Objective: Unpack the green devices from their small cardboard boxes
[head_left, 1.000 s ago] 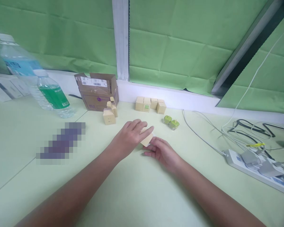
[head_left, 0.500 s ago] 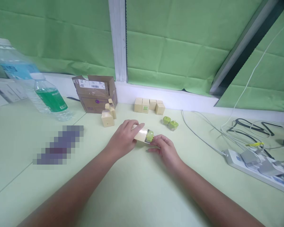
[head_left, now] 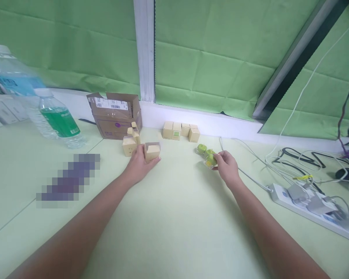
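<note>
Green cap [head_left: 211,159] off wooden block [head_left: 152,151]

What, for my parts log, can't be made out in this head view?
Head view:
Left hand hides the lower part of the wooden block.
Right hand covers most of the green-and-clear piece.
Pixelation blurs the purple item.
Left edge cuts off the white boxes.

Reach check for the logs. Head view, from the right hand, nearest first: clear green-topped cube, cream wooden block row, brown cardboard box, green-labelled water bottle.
From the right hand:
1. Clear green-topped cube, at its fingers.
2. Cream wooden block row, up and left.
3. Brown cardboard box, farther left.
4. Green-labelled water bottle, farthest left.
</note>
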